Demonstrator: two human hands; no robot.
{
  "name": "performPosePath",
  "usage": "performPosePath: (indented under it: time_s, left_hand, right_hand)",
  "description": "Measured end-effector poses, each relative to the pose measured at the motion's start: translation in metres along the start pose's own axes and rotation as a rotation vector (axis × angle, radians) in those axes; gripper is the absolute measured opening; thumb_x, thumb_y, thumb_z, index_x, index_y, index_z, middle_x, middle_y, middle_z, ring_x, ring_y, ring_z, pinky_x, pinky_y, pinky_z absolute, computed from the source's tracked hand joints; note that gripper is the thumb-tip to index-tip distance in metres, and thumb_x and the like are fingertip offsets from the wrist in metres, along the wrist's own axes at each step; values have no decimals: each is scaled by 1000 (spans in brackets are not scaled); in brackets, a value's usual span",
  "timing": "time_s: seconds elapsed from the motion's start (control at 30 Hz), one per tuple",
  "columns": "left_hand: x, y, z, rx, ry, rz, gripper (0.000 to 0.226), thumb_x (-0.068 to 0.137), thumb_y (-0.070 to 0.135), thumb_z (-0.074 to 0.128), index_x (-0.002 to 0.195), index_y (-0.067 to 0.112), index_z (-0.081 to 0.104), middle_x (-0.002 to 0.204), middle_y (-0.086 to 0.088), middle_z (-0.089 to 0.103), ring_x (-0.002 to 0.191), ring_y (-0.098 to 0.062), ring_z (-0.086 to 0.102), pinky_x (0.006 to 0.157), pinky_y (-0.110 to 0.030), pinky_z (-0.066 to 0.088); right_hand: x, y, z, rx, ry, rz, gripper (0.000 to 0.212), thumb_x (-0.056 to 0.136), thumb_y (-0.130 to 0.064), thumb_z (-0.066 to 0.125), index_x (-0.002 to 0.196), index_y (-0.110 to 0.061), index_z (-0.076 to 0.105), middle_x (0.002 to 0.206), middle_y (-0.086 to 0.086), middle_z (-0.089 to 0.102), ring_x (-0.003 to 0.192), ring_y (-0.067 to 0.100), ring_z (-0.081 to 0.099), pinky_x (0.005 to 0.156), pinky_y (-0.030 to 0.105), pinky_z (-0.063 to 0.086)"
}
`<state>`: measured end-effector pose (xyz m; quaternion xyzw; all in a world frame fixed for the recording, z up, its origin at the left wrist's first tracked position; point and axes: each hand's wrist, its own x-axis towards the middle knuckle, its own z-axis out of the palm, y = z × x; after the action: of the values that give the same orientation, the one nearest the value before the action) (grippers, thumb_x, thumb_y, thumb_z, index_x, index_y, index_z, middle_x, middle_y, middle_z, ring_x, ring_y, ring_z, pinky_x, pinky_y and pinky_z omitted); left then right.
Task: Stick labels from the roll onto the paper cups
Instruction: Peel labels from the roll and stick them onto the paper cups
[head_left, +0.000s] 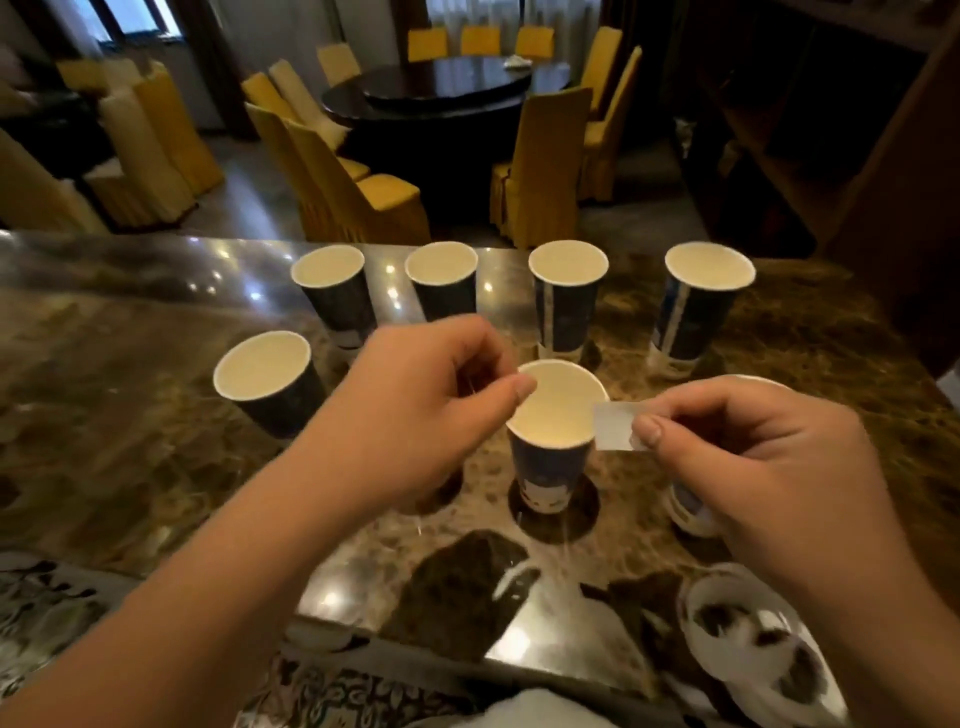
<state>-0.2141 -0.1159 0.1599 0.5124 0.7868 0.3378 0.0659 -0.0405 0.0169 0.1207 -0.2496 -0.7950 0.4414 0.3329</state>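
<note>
Several dark blue paper cups with white insides stand on the marble table (156, 415). The nearest is the centre cup (545, 467). My right hand (753, 457) pinches a small white label (613, 426) between thumb and forefinger, just right of that cup's rim. My left hand (426, 410) hovers at the cup's left rim with thumb pressed against forefinger, and I see nothing between them. Another cup (688, 512) is mostly hidden under my right hand. The white label roll (727, 597) lies blurred at the near right edge of the table.
Four cups form a back row, from the far-left cup (337, 301) to the far-right cup (696, 317). One cup (270, 384) stands apart at the left. A white curled strip (514, 577) lies near the front edge. Yellow chairs (363, 197) and a round table stand beyond.
</note>
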Motion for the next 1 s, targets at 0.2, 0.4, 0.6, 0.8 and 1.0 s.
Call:
performPosePath:
  time_s: [0.2,0.4,0.6,0.8,1.0]
  left_hand:
    - [99,-67,-45,268,44,26,41,89,39,64,124,19,59,115,3,65,101,-12,61,80,-23,50]
    - [182,-137,-21,515,-214,-56,77,79,43,75,138,7,42,141,-13,48,127,-30,48,102,-41,44]
    - [208,-163,-5,489,-375,-83,83,77,44,76,143,12,36,142,-13,49,126,-31,48,98,-40,45]
    - [212,-152,-31,136,-243,-8,84,79,41,75,149,17,32,146,-6,45,128,-25,46,100,-31,38]
    - [189,-100,-69,-502,-244,3,97,69,38,77,151,26,27,148,-4,39,128,-22,48,105,-42,45]
  right_hand:
    - [38,-24,42,-9,-35,-20,24,81,-22,69,84,-46,69,81,-29,70,80,-1,68,60,16,54]
    - [54,-38,72,-72,-39,4,21,70,-55,55,87,-51,69,85,-32,70,83,1,69,76,31,58]
    - [65,-41,82,-103,15,18,20,67,-54,55,83,-53,67,85,-32,70,83,2,69,76,29,57]
    - [72,-39,77,-156,95,11,19,80,-35,64,91,-50,66,86,-31,70,82,0,69,70,23,56]
    - [90,-62,68,38,167,-41,19,87,-15,65,93,-32,73,83,-12,73,73,10,69,60,21,56]
